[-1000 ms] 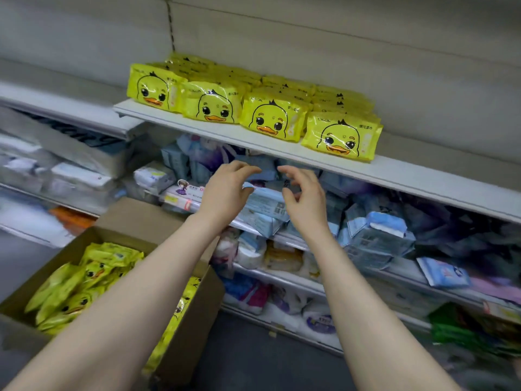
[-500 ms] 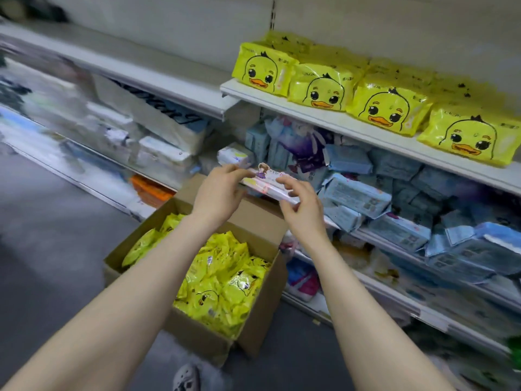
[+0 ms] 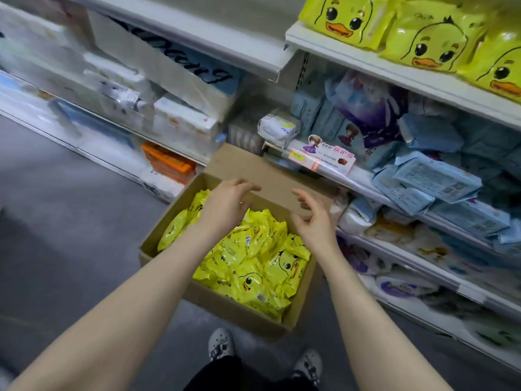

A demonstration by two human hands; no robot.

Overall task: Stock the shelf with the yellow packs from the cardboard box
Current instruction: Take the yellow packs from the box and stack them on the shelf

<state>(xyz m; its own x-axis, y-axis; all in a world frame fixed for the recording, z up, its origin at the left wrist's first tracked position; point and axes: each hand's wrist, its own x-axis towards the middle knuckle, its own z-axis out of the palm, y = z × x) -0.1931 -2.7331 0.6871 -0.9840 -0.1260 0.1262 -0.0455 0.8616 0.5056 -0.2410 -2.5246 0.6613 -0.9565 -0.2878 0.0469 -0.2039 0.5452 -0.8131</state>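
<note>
An open cardboard box [image 3: 169, 214] stands on the floor below me, filled with several yellow duck-print packs [image 3: 253, 263]. More yellow packs [image 3: 423, 40] stand in a row on the white upper shelf [image 3: 366, 62] at top right. My left hand [image 3: 225, 207] hovers over the back of the box, fingers loosely spread, holding nothing. My right hand [image 3: 313, 218] hovers beside it over the box's far right corner, fingers relaxed and empty. Neither hand touches a pack.
Blue and white packets [image 3: 428, 179] crowd the middle shelf, with a pink-labelled box [image 3: 324, 160] at its front edge. White and orange goods [image 3: 169, 162] fill the left shelves. Grey floor [image 3: 56, 221] lies to the left. My shoes [image 3: 221, 344] stand just behind the box.
Both hands have come down from the shelf level to above the box. The view has tilted down and left, bringing the box under my hands.
</note>
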